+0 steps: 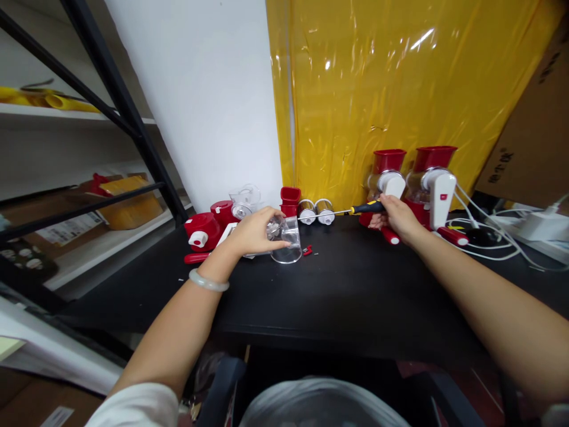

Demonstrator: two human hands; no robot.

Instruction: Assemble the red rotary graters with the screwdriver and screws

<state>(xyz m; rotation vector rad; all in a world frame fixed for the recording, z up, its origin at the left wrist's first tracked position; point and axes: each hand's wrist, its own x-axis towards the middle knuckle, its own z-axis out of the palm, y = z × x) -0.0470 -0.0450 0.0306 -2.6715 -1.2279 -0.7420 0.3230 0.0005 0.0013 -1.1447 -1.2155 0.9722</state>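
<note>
My left hand [255, 232] is closed over a clear plastic housing [287, 242] that rests on the black table [347, 284]. My right hand [395, 216] grips a screwdriver [355, 210] with a black and yellow handle, its thin shaft pointing left. That hand sits right in front of a red and white grinder-like unit [387, 172]. A second such unit [433, 181] stands to its right. A small red piece [307, 251] lies by the clear housing.
Loose red and white parts [207, 230] cluster at the table's back left, with two small round white parts [316, 212] behind. Yellow plastic sheet [391, 89] covers the wall. White cables and a charger [528, 228] lie at right. Black shelving [115, 101] stands left.
</note>
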